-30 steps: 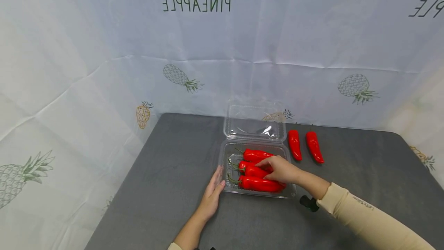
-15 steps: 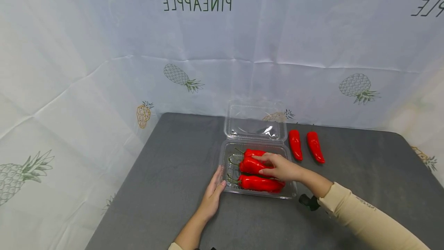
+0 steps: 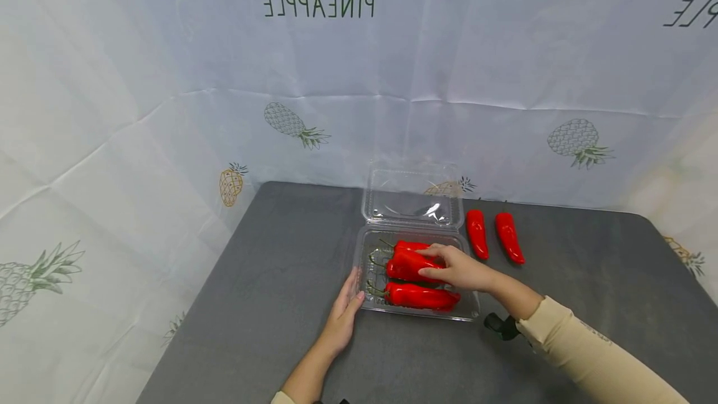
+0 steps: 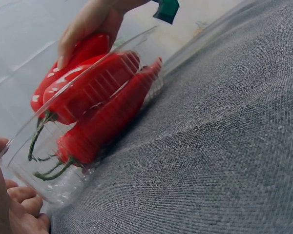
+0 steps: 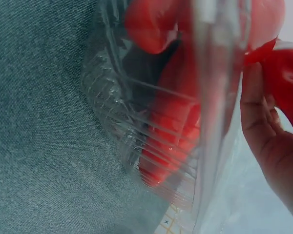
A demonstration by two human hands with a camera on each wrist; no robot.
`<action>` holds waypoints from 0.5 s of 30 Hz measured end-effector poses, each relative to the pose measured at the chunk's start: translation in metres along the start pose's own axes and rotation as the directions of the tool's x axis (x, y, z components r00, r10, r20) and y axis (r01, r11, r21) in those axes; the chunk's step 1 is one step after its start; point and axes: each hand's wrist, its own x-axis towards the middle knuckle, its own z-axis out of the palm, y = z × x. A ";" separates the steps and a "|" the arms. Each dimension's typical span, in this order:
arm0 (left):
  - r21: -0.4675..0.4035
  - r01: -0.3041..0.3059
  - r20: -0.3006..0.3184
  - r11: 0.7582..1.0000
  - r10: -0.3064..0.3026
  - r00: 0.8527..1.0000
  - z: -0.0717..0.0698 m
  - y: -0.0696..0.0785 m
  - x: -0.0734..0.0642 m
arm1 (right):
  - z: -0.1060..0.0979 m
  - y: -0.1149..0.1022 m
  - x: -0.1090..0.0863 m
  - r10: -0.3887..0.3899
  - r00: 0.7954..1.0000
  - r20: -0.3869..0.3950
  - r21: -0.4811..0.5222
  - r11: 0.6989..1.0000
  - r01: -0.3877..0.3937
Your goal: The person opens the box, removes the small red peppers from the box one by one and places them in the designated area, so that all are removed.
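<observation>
A clear plastic clamshell box [image 3: 470,313] lies with its lid [image 3: 415,198] folded back, several red peppers with green stems in its base. My left hand [image 3: 339,320] holds the box's left side, thumb at the rim and fingers outside the wall. My right hand [image 3: 462,269] grips a red pepper [image 3: 405,265] in the middle of the box, fingers over its far side and thumb on the near side. The front pepper [image 3: 421,297] lies along the near wall; the back pepper [image 3: 411,245] is partly behind the right hand. In the left wrist view, the gripped pepper [image 4: 90,48] sits above the others.
Two more red peppers lie to the right of the lid, a nearer one [image 3: 477,234] and a farther one [image 3: 509,237]. A dark device [image 3: 499,326] hangs under the right wrist. Behind the grey table [image 3: 269,304] hangs a pineapple-print curtain [image 3: 421,67].
My right hand has shifted slightly away from me inside the box, and the middle pepper has moved back with it toward the back pepper. The left hand has stayed at the box's side.
</observation>
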 end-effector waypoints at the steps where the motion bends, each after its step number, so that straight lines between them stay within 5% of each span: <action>1: -0.001 -0.001 -0.001 1.000 0.001 1.000 0.000 0.000 0.000 | -0.001 0.000 0.000 0.009 1.000 -0.004 0.002 1.000 -0.009; 15: -0.008 0.002 0.003 1.000 -0.002 1.000 0.000 0.001 -0.001 | -0.009 -0.001 -0.008 0.054 0.996 0.067 0.205 0.977 -0.067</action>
